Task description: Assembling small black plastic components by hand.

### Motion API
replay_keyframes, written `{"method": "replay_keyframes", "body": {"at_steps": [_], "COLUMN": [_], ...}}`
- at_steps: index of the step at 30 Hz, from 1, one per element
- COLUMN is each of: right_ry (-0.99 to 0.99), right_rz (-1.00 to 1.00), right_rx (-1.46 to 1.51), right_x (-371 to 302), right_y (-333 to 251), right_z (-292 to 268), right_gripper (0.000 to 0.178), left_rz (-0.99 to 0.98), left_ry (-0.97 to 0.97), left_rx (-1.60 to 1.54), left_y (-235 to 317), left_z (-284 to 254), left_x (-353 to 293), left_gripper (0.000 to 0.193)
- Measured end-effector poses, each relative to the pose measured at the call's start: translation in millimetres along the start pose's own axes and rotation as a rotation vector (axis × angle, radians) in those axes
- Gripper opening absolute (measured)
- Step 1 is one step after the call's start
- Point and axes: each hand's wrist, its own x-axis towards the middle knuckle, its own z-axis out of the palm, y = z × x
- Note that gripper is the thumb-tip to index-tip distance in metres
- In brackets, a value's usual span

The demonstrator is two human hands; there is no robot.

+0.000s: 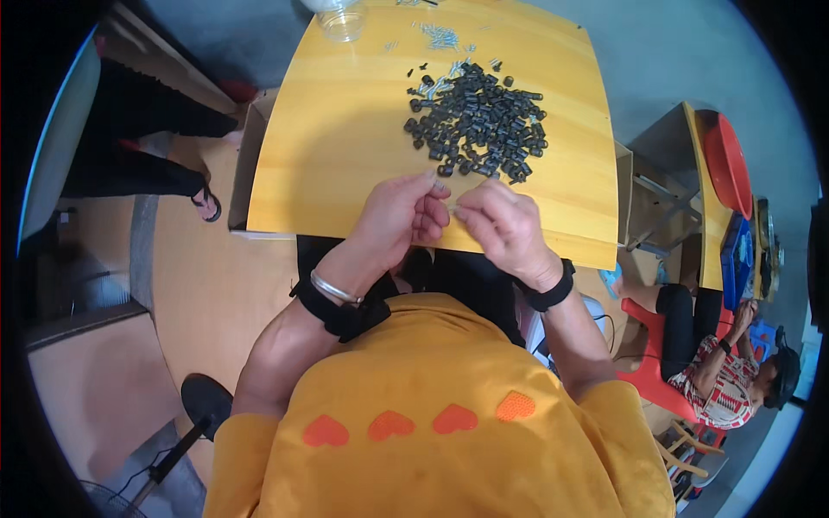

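Note:
Both my hands meet over the near edge of the yellow table [337, 164]. My left hand [401, 211] is closed, its thumb and forefinger pinching a small silvery piece [439, 185] whose exact kind is too small to tell. Close beside it, my right hand [503, 223] is closed in a pinch; whatever lies at its fingertips is too tiny to make out. Just beyond my hands spreads a heap of small black plastic parts [479, 121], some short and cylindrical. Thin silvery metal pieces [440, 36] lie scattered behind the heap.
A clear plastic tub [343, 22] stands at the table's far left. To the right, a person on a red chair [661, 371] works at another table with a red basin [727, 164] and blue tray [736, 259]. Another person's legs [138, 129] show at left.

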Motion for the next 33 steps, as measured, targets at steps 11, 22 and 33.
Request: {"method": "replay_keyframes", "body": {"at_steps": [11, 22, 33], "right_ry": [-0.053, -0.188, -0.121], "right_rz": [0.420, 0.487, 0.587], "right_rx": [-0.080, -0.372, -0.191], "right_x": [25, 58, 48], "right_y": [37, 71, 59], "right_z": [-12, -4, 0], "right_gripper": [0.011, 0.008, 0.010], "left_rz": [0.102, 0.193, 0.273], "left_ry": [0.081, 0.213, 0.479], "left_rx": [-0.053, 0.115, 0.595], "left_y": [17, 19, 51], "left_z": [-27, -37, -42], "left_x": [16, 16, 87], "left_gripper": [0.013, 0.014, 0.013]}}
